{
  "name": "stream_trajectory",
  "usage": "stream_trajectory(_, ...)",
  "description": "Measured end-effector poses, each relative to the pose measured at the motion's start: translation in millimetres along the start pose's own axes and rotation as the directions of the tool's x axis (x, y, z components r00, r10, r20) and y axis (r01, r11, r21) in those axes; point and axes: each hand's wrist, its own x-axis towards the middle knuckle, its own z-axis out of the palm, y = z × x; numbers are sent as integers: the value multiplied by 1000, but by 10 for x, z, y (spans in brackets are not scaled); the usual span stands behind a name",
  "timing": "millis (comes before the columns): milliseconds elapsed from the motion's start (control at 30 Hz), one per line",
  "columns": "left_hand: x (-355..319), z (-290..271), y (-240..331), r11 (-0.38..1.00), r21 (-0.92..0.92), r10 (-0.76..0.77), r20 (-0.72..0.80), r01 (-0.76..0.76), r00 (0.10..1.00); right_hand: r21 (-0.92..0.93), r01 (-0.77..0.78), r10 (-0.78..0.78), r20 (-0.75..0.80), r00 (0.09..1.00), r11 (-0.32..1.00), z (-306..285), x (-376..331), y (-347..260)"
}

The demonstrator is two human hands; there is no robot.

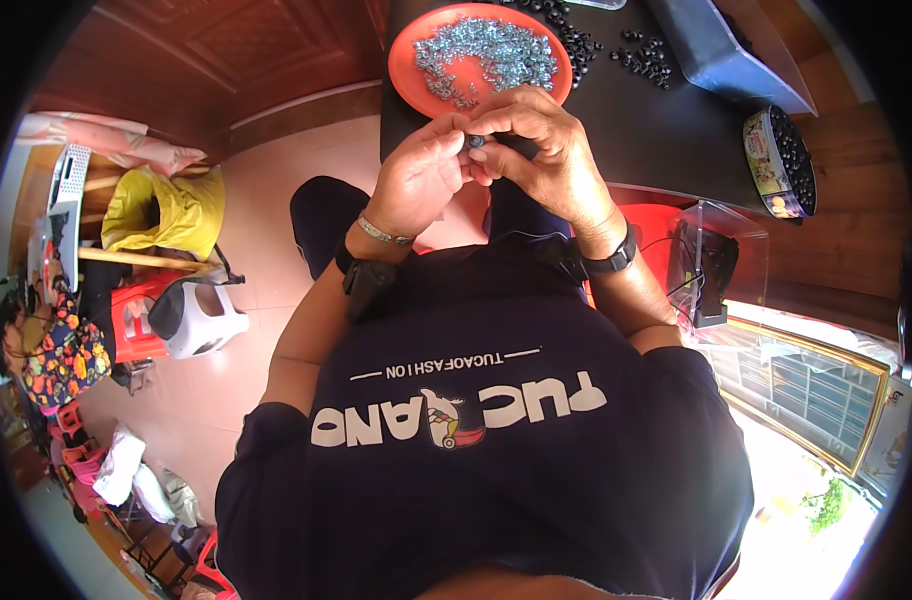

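In front of my body, above my lap, both hands meet at a small dark round part (476, 142). The thumb and fingers of my right hand (556, 155) pinch it from the right. My left hand (416, 178) is closed at its other side, its fingertips partly hidden behind the part and the right fingers. Just beyond the hands, an orange-red plate (406, 72) carries many small shiny metal pieces (496, 50). Loose small black parts (644, 60) lie on the dark table (666, 130) to the right of the plate.
A blue-grey bin (721, 60) stands at the table's far right. Nearer is a round tin (773, 165) full of black parts. A clear box (741, 255) sits beside a red seat (646, 225). At left are a yellow bag (166, 210) and a grey-white stool (211, 320).
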Motion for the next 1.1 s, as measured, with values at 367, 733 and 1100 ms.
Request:
stream_trajectory(367,-94,4,76,985,172,6,-67,6,998,50,2,-3,2,1000,999,62,5,-7)
stream_trajectory(733,-82,93,202,938,346,47,-136,3,990,72,-4,10,-86,996,997,90,53,-27)
stream_trajectory(1100,294,189,639,461,883,191,-1,-89,982,69,-183,189,-90,978,981,-60,362,-29)
